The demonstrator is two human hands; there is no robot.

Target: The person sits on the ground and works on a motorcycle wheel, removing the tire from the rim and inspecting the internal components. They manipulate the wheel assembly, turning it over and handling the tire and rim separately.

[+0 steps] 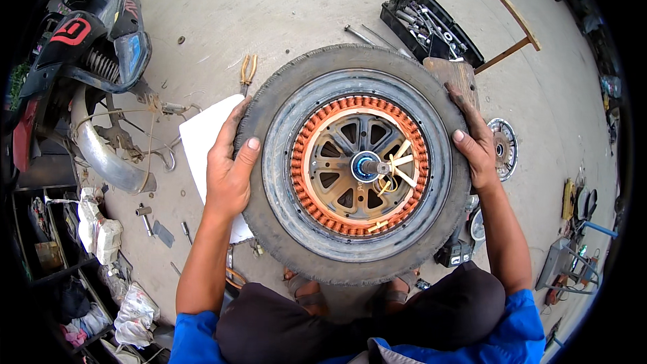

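Observation:
A hub-motor wheel (280, 219) with a black rubber tyre (421, 256) fills the middle of the view, its open face turned up toward me. Inside the rim runs a ring of copper windings (301, 185) around a rusty spoked centre. From that centre rises a metal axle (381, 168), with pale sleeved wires (403, 160) beside it. My left hand (231, 168) grips the tyre's left side, thumb on the sidewall. On the opposite side my right hand (477, 152) clasps the tyre the same way. The fingertips under the tyre are partly hidden.
Pliers (248, 74) and a white sheet (205, 138) lie left of the wheel. A black tool tray (465, 50) full of wrenches stands at the far right, near a wooden block (458, 79). A round metal cover (502, 148) lies right. Scooter parts (101, 47) stand far left.

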